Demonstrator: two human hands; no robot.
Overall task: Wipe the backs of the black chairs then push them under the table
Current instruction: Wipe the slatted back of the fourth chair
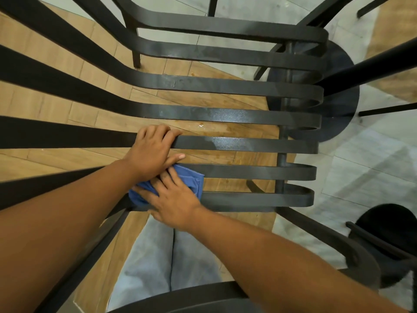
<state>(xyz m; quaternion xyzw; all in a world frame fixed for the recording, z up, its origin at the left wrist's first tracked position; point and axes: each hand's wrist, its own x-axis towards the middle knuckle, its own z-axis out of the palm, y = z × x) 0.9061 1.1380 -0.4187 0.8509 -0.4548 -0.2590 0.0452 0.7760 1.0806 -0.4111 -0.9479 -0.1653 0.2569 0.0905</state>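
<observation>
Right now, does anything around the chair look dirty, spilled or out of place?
Yes. On the wooden floor under the chair slats lies a small whitish speck, and a brownish crumb lies farther up. Both look like food debris. The left hand grips a slat; the right hand presses the blue cloth.

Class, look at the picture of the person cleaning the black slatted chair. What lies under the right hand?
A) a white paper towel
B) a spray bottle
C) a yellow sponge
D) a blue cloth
D: the right hand presses a blue cloth flat against the slats of the black chair, while the left hand grips a slat just above it.
</observation>
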